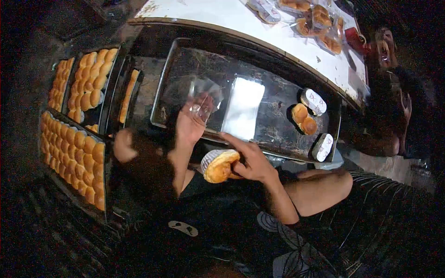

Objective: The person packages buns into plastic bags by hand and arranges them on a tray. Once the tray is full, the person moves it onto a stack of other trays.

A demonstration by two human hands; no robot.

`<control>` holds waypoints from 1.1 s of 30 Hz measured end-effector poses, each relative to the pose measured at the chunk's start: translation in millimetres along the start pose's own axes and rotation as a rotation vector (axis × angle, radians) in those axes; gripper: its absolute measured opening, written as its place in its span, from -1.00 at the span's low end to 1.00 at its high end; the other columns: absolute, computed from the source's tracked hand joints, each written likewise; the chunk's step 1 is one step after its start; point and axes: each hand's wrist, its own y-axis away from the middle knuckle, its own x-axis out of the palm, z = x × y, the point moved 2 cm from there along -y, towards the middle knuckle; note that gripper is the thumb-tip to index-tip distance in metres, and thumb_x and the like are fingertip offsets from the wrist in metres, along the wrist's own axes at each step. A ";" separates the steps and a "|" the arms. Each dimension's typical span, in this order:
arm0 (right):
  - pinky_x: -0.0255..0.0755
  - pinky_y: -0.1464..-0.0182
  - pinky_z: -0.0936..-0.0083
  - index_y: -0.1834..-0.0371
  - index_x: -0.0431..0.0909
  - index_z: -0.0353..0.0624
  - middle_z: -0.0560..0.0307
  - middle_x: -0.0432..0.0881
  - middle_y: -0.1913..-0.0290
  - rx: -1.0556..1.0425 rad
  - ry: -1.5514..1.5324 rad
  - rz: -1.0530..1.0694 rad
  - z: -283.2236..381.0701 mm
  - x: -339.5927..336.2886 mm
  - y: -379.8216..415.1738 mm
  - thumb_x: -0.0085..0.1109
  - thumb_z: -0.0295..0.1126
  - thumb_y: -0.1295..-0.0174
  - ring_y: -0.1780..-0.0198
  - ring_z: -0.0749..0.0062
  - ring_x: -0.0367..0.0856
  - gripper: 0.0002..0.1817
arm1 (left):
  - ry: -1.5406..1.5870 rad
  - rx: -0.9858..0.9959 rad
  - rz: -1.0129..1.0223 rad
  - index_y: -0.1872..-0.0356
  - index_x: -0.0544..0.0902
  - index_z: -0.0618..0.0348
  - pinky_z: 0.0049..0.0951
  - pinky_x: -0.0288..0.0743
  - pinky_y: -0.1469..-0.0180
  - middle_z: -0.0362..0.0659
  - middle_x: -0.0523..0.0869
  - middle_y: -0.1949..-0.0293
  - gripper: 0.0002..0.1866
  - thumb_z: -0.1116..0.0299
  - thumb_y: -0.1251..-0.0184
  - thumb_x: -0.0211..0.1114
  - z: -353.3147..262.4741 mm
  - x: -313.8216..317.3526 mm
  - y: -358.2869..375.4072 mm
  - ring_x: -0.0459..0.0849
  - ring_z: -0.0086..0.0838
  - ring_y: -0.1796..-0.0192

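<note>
My left hand [189, 124] is raised over the near edge of a dark metal tray [194, 60], its fingers closed on a clear plastic bag [209, 88]. My right hand [255, 161] grips a golden bread bun [218, 167] in a ridged paper liner, low in front of my body. The index finger of that hand points out toward the tray. Inside the tray lies a stack of clear plastic bags [243, 109], shining with glare. At the tray's right end are a double bun [303, 119] and two wrapped buns, one upper [314, 102] and one lower [322, 147].
To the left, baking trays hold rows of golden buns [74, 160], with more buns [92, 74] behind. A white table [208, 14] stands beyond the tray, bearing several bagged breads [320, 21]. At the right edge, another person's limb [387, 51] shows dimly.
</note>
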 end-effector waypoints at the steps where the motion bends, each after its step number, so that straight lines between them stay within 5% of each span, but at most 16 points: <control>1: 0.37 0.08 0.30 -0.15 0.20 -0.07 -0.17 0.47 0.10 0.085 -0.045 0.027 4.4 -2.4 0.3 -0.08 -0.44 0.32 0.16 -0.04 0.48 -0.27 | 0.033 0.025 -0.001 0.34 0.45 0.23 -0.34 0.49 0.07 -0.03 0.52 0.20 -0.80 0.29 -0.23 0.00 -0.5 -3.7 -0.4 0.52 -0.26 0.12; 4: 0.36 0.05 0.36 -0.16 0.18 -0.11 -0.18 0.47 0.10 0.024 0.015 -0.032 1.2 -4.2 -0.8 -0.11 -0.43 0.31 0.12 0.00 0.48 -0.27 | 0.037 0.047 -0.021 0.40 0.46 0.21 -0.35 0.47 0.03 -0.04 0.52 0.19 -0.76 0.22 -0.21 0.03 -0.3 -2.1 0.3 0.51 -0.31 0.10; 6: 0.34 0.03 0.41 -0.17 0.17 -0.12 -0.20 0.46 0.08 -0.005 -0.001 -0.138 0.1 -9.3 -2.2 -0.11 -0.43 0.32 0.09 -0.02 0.46 -0.26 | 0.032 -0.090 0.170 0.32 0.45 0.20 -0.35 0.45 0.02 -0.05 0.51 0.17 -0.74 0.18 -0.20 0.06 3.8 -9.4 -3.9 0.50 -0.32 0.08; 8: 0.35 0.07 0.37 -0.20 0.13 -0.10 -0.24 0.47 0.14 -0.003 -0.061 -0.105 10.2 -19.9 -4.1 -0.11 -0.44 0.32 0.17 -0.07 0.48 -0.23 | -0.024 -0.099 0.154 0.24 0.43 0.19 -0.32 0.42 -0.01 -0.05 0.51 0.16 -0.72 0.18 -0.20 0.06 2.3 -13.6 -4.7 0.49 -0.31 0.06; 10: 0.36 0.14 0.30 -0.23 0.06 -0.09 -0.28 0.49 0.23 0.268 -0.134 0.085 23.4 -24.4 -10.4 -0.10 -0.43 0.27 0.27 -0.10 0.49 -0.22 | -0.135 -0.132 0.122 0.09 0.37 0.18 -0.27 0.35 -0.07 -0.05 0.50 0.12 -0.65 0.18 -0.20 0.06 4.5 -8.5 -1.7 0.47 -0.29 0.03; 11: 0.35 0.25 0.42 -0.28 -0.07 -0.12 -0.13 0.52 0.43 0.247 -0.037 0.046 22.4 -20.8 -18.5 -0.13 -0.43 0.32 0.46 0.31 0.45 -0.14 | -0.135 -0.144 0.124 0.09 0.37 0.18 -0.27 0.35 -0.07 -0.05 0.50 0.12 -0.65 0.18 -0.20 0.06 10.4 -2.5 3.8 0.47 -0.29 0.03; 12: 0.35 0.25 0.42 -0.28 -0.07 -0.12 -0.13 0.52 0.43 0.254 -0.035 0.034 16.6 -17.3 -27.1 -0.13 -0.43 0.32 0.46 0.31 0.45 -0.14 | -0.104 -0.101 0.188 0.08 0.36 0.15 -0.25 0.33 -0.08 -0.04 0.50 0.11 -0.67 0.20 -0.21 0.04 15.5 19.3 15.0 0.46 -0.26 0.02; 17: 0.28 0.11 0.47 -0.27 -0.04 -0.07 -0.16 0.46 0.09 0.054 -0.233 0.107 -3.4 8.0 -36.6 -0.17 -0.44 0.25 0.28 0.31 0.43 -0.19 | -0.211 0.034 0.191 0.11 0.37 0.13 -0.29 0.40 -0.03 -0.03 0.50 0.11 -0.76 0.31 -0.23 0.01 17.7 23.7 17.5 0.48 -0.21 0.04; 18: 0.27 0.08 0.47 -0.28 -0.03 -0.06 -0.11 0.43 0.00 0.066 -0.300 0.131 0.3 13.9 -32.4 -0.17 -0.44 0.25 0.23 0.31 0.43 -0.19 | -0.207 0.046 0.178 0.11 0.37 0.13 -0.29 0.40 -0.03 -0.03 0.50 0.11 -0.76 0.31 -0.23 0.01 13.0 8.5 11.1 0.48 -0.21 0.04; 19: 0.24 0.02 0.52 -0.28 -0.03 -0.07 -0.03 0.32 -0.13 0.331 -0.244 0.290 3.5 13.2 -22.9 -0.17 -0.44 0.27 0.09 0.33 0.40 -0.18 | -0.005 0.002 0.189 0.15 0.39 0.19 -0.32 0.41 -0.02 -0.03 0.51 0.14 -0.77 0.31 -0.23 0.01 7.7 -5.4 3.1 0.50 -0.24 0.05; 20: 0.22 0.00 0.57 -0.25 0.02 -0.18 -0.03 0.37 -0.07 0.120 -0.267 0.236 -7.9 21.9 -15.7 -0.15 -0.42 0.31 0.04 0.38 0.40 -0.18 | 0.199 -0.043 0.203 0.19 0.40 0.25 -0.35 0.43 -0.01 -0.02 0.52 0.16 -0.77 0.31 -0.23 0.01 2.0 -0.9 1.3 0.51 -0.27 0.07; 22: 0.23 -0.01 0.59 -0.17 0.13 -0.32 0.02 0.42 0.01 0.187 -0.502 0.233 -24.9 27.8 4.8 -0.10 -0.36 0.19 0.06 0.45 0.40 -0.30 | 0.322 -0.087 0.106 0.23 0.45 0.18 -0.29 0.39 -0.05 -0.08 0.55 0.23 -0.81 0.31 -0.23 0.01 -5.2 4.3 4.7 0.53 -0.32 0.12; 24: 0.09 -0.15 0.51 -0.08 0.26 -0.30 0.02 0.43 0.03 0.372 -0.770 0.031 -41.7 28.3 17.0 -0.14 -0.26 -0.08 -0.07 0.33 0.31 -0.51 | 0.277 0.007 0.107 0.23 0.41 0.37 -0.36 0.41 -0.03 -0.01 0.53 0.24 -0.72 0.30 -0.26 -0.04 -6.5 8.4 4.4 0.51 -0.31 0.08; 26: 0.22 -0.04 0.48 0.05 0.35 -0.32 0.06 0.48 0.13 0.263 -0.628 -0.317 -40.4 15.2 14.3 0.02 0.05 -0.04 0.05 0.37 0.40 -0.38 | 0.244 0.006 0.121 0.19 0.40 0.36 -0.33 0.37 -0.08 -0.02 0.51 0.19 -0.71 0.29 -0.26 -0.03 -4.9 10.2 6.3 0.49 -0.32 0.04; 28: 0.35 0.11 0.48 0.15 0.39 -0.32 0.02 0.53 0.25 0.272 -0.294 -0.508 -11.1 -8.9 -1.6 0.24 -0.04 0.11 0.19 0.33 0.50 -0.41 | 0.199 -0.006 0.101 0.15 0.38 0.37 -0.31 0.32 -0.13 -0.03 0.50 0.13 -0.68 0.28 -0.25 -0.02 -3.7 16.7 11.7 0.46 -0.31 0.00; 33: 0.43 0.32 0.47 0.24 0.44 -0.24 0.00 0.55 0.38 0.082 0.289 -0.718 23.2 -28.0 -24.1 0.31 -0.16 0.18 0.38 0.24 0.56 -0.52 | 0.039 0.116 0.046 0.11 0.39 0.24 -0.25 0.28 -0.14 -0.07 0.47 0.08 -0.74 0.31 -0.26 -0.04 -1.2 23.3 17.6 0.41 -0.29 -0.06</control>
